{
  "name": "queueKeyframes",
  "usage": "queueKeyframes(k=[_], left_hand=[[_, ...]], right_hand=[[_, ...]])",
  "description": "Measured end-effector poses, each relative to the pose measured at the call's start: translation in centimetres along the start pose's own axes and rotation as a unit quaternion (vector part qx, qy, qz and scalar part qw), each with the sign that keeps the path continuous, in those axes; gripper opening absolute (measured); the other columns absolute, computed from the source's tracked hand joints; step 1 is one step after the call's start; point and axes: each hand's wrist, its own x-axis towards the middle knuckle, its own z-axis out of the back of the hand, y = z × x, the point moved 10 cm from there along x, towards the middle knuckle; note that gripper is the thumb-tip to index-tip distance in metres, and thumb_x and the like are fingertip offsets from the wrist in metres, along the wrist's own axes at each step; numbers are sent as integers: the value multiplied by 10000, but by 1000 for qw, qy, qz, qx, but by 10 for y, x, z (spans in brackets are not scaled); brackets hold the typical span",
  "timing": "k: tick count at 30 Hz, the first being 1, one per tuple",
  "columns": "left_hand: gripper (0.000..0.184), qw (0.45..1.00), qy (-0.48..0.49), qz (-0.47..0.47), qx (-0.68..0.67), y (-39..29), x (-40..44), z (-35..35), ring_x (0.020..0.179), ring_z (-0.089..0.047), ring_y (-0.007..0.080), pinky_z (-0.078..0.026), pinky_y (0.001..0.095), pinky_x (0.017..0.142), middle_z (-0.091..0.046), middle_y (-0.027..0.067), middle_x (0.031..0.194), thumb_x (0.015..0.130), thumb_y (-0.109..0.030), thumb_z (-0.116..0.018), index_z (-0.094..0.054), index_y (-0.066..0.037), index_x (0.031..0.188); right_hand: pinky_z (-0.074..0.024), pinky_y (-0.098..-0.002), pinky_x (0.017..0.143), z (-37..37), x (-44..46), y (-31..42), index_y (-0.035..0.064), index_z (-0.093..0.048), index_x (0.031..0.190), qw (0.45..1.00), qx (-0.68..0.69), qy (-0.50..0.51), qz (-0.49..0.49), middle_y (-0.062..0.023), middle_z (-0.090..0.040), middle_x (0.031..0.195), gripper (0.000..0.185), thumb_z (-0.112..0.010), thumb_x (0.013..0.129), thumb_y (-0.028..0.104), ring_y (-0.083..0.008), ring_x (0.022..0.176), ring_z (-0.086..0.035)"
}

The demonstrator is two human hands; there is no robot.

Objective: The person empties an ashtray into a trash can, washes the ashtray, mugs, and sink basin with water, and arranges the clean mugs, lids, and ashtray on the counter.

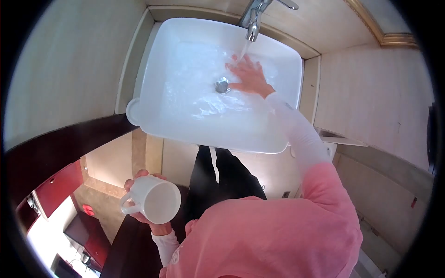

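A white mug point(162, 204), its mouth facing the camera, is held in my left hand point(143, 217) beside my body, below the sink's left corner. The mug's handle points left, and its inside looks bare. Over the white sink basin point(208, 139) my right hand point(250, 76) is spread, with fingers apart and nothing held. Water point(244, 48) runs from the chrome faucet point(253, 25) onto or just beside its fingertips. The thumb reaches close to the metal drain stopper point(222, 85); whether they touch I cannot tell. Rippling water covers the basin's bottom.
A small white round object point(133, 112) sits against the sink's left edge. Pale walls point(74, 60) flank the sink. A gold-framed mirror point(394, 39) is at upper right. Red cabinets point(58, 187) stand at lower left.
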Motion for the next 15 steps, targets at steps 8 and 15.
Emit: queueKeyframes(k=[8,15], left_hand=[[516,998,-25,-24,46,-6,-13,5,962,-580,427,-566,431,721,-489,154,1200,771,-499,-691,-504,-168,1120],[366,999,38,-11,-25,-17,-15,-4,1004,-556,460,-540,466,775,-499,137,1240,826,-409,-672,-530,-190,1082]], right_hand=[[-131,-652,1075,-42,-69,-46,249,-80,1510,992,-47,44,-106,-199,0,1556,978,-625,774,591,-548,1373,1],[-205,-697,1032,-68,-140,81,321,-138,1496,941,84,318,-76,-245,114,1532,653,-441,924,234,-590,1348,44]])
